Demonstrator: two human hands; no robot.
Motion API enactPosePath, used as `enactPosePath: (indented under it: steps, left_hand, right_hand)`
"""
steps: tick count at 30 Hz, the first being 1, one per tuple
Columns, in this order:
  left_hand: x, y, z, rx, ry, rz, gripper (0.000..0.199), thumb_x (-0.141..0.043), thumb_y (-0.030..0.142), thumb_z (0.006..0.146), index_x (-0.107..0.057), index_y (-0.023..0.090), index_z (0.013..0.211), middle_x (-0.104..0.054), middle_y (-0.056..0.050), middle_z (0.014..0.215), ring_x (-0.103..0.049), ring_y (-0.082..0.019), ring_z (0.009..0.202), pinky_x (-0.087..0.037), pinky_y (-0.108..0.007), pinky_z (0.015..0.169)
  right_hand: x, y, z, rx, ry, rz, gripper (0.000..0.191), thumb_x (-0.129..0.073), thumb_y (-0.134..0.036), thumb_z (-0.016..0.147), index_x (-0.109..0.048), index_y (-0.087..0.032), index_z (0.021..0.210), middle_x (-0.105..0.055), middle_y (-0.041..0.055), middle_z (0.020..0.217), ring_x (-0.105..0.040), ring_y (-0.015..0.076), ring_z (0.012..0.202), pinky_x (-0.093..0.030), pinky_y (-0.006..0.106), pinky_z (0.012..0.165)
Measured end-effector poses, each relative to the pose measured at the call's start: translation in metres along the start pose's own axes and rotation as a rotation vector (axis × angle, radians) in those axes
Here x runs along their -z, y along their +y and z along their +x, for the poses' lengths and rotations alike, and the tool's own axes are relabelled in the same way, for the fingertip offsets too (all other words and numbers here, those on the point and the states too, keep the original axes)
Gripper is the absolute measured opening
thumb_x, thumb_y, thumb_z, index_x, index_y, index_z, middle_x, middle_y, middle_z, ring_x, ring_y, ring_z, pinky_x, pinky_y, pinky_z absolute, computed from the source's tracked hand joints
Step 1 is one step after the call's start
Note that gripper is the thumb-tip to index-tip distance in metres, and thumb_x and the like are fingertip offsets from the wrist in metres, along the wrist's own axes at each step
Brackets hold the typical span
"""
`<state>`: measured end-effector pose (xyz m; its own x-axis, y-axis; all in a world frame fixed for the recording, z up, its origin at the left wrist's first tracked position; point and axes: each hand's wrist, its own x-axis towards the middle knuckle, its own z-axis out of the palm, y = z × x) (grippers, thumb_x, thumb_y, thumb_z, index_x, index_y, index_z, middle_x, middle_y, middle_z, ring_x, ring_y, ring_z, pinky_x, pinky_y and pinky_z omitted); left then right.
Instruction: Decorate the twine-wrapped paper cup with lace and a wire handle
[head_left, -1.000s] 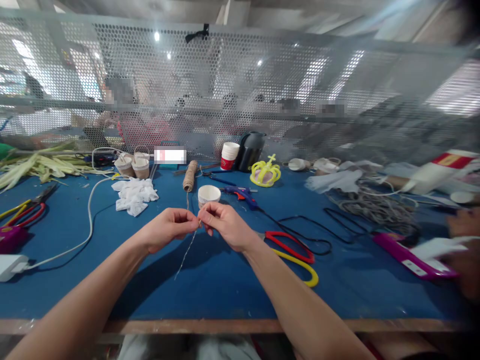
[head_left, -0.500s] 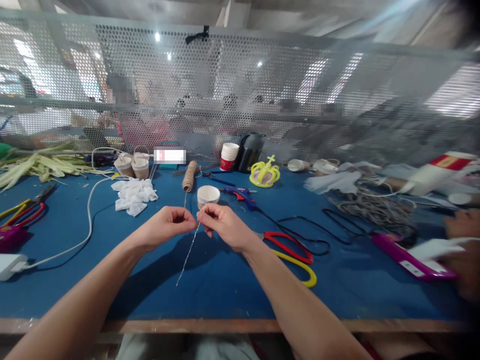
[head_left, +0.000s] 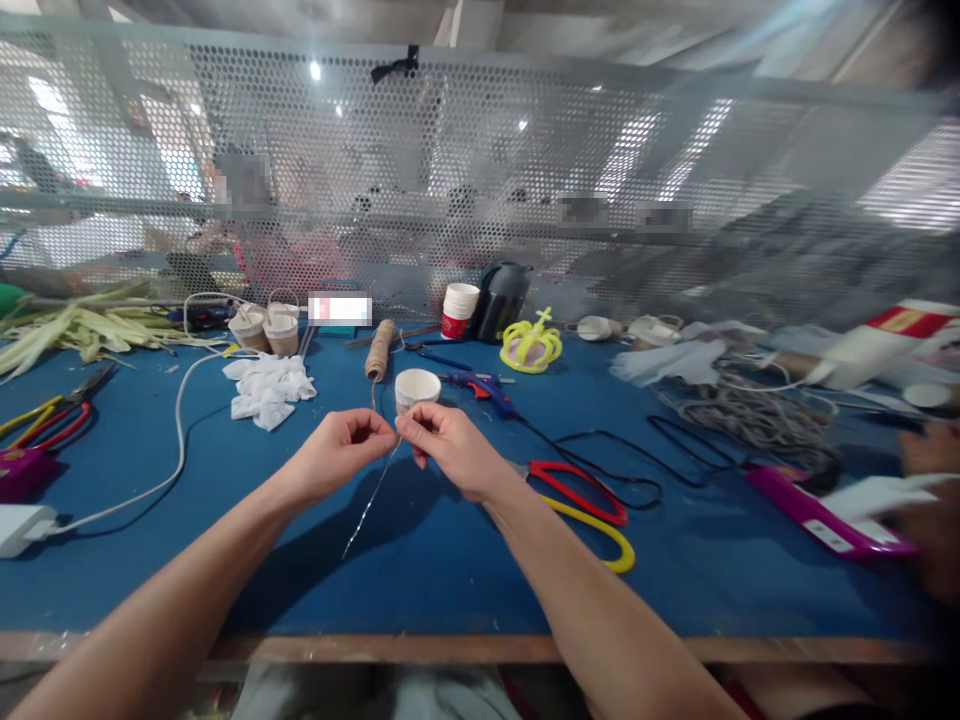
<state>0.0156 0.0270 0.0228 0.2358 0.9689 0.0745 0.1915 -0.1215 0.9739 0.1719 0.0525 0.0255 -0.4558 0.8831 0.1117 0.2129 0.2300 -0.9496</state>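
Your left hand (head_left: 346,447) and right hand (head_left: 444,450) meet at the fingertips, pinching a thin twisted strand (head_left: 364,520), whose loose end slants down to the left over the blue tabletop (head_left: 420,595). That surface stretches from beneath your hands to the wooden front edge (head_left: 390,648), which your forearms cross. On your right, the scissors (head_left: 627,553) lie beside your forearm; on your left, a white cable (head_left: 181,445) curves well apart from your wrist. A perforated screen (head_left: 420,140) bounds the back. Just beyond your right fingers stands a pale cup (head_left: 418,385), mouth up, its bottom hidden from you. Twine (head_left: 374,396) leads from its spool (head_left: 380,350) toward your left hand. Farther back, paper cups (head_left: 460,302) stand stacked, and small handled pots (head_left: 282,338) sit together, their contents too small to tell
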Motion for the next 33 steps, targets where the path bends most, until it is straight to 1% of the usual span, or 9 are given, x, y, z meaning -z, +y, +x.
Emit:
enactPosePath:
  steps: [3,5,13,18,25,30,33]
  left_hand:
    - [0.003,0.002,0.0,0.039,-0.066,-0.04,0.017,-0.06,0.029,0.065,-0.052,0.013,0.066,-0.044,0.004,0.058,-0.035,-0.007,0.054,-0.026,-0.021,0.052]
    - [0.003,0.002,0.0,0.061,-0.077,-0.061,0.016,-0.062,0.026,0.062,-0.052,0.013,0.065,-0.043,0.005,0.055,-0.033,-0.006,0.052,-0.025,-0.021,0.051]
    - [-0.002,-0.002,0.0,0.105,0.013,-0.056,0.02,-0.062,0.03,0.061,-0.051,0.013,0.06,-0.045,0.005,0.054,-0.033,-0.006,0.051,-0.023,-0.021,0.049]
    - [-0.004,-0.002,0.001,0.107,0.048,-0.092,0.018,-0.062,0.028,0.06,-0.052,0.012,0.059,-0.047,0.005,0.053,-0.033,-0.005,0.049,-0.023,-0.021,0.048]
    - [-0.008,0.0,0.0,0.169,0.061,-0.176,0.019,-0.064,0.027,0.057,-0.052,0.012,0.059,-0.044,0.007,0.047,-0.027,-0.003,0.042,-0.016,-0.021,0.042]
    - [-0.009,-0.001,0.001,0.19,0.077,-0.225,0.021,-0.066,0.029,0.055,-0.052,0.013,0.059,-0.043,0.007,0.046,-0.026,-0.002,0.039,-0.014,-0.021,0.04]
    - [-0.009,-0.001,0.001,0.179,0.089,-0.206,0.021,-0.066,0.029,0.054,-0.053,0.013,0.058,-0.043,0.007,0.046,-0.026,-0.003,0.039,-0.015,-0.021,0.04]
  right_hand:
    - [-0.001,0.0,-0.001,0.0,-0.001,-0.012,0.027,-0.052,-0.041,0.077,-0.048,-0.016,0.066,-0.043,-0.0056,0.048,-0.04,0.0069,0.043,-0.03,0.022,0.047]
    - [-0.001,0.0,-0.001,0.008,-0.005,-0.025,0.028,-0.052,-0.041,0.077,-0.048,-0.016,0.066,-0.043,-0.0056,0.047,-0.039,0.0072,0.043,-0.03,0.022,0.046]
    - [-0.004,0.001,-0.001,0.026,0.026,-0.082,0.027,-0.05,-0.04,0.077,-0.046,-0.017,0.064,-0.042,-0.0057,0.046,-0.039,0.0075,0.042,-0.03,0.021,0.044]
    - [-0.004,0.001,0.0,0.047,0.039,-0.083,0.028,-0.05,-0.041,0.077,-0.045,-0.017,0.063,-0.042,-0.0056,0.047,-0.04,0.0075,0.042,-0.031,0.021,0.044]
    - [-0.005,0.0,-0.001,0.049,0.058,-0.088,0.028,-0.051,-0.04,0.077,-0.045,-0.017,0.062,-0.042,-0.0057,0.046,-0.04,0.0075,0.041,-0.031,0.021,0.044]
    - [-0.004,0.001,-0.001,0.067,0.059,-0.076,0.027,-0.051,-0.04,0.077,-0.045,-0.017,0.062,-0.043,-0.0053,0.048,-0.04,0.0074,0.042,-0.032,0.022,0.044]
    - [-0.004,0.001,-0.001,0.065,0.058,-0.081,0.028,-0.051,-0.04,0.076,-0.045,-0.017,0.061,-0.043,-0.0054,0.047,-0.04,0.0075,0.042,-0.031,0.021,0.044]
